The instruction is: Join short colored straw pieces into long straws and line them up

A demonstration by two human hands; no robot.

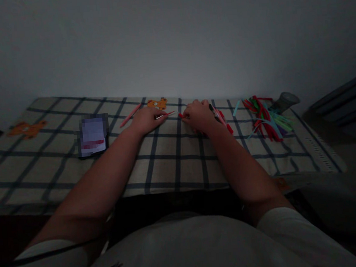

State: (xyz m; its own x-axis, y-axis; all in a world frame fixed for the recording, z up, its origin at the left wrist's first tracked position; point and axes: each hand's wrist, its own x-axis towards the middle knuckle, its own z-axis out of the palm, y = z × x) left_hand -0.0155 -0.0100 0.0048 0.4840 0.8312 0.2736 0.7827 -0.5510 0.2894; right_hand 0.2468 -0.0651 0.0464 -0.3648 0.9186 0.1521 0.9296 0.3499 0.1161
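Observation:
My left hand (148, 119) is closed around a thin red-and-white pointed item (170, 113), whose tip points right; its exact kind is too small to make out. Facing it across a short gap, my right hand (199, 114) pinches a small red piece (181, 115) between its fingertips. Partly hidden behind and beside the right hand lie red, white and black pen-like sticks (222, 117). A pink pencil-like stick (130, 115) rests on the cloth just left of my left hand.
A phone (92, 134) with a lit, blurred screen lies left on the checked tablecloth (165, 163). At the right are a heap of red, green and blue strips (265, 119), a single light-blue strip (236, 108) and a tilted clear cup (285, 101). A wall stands behind.

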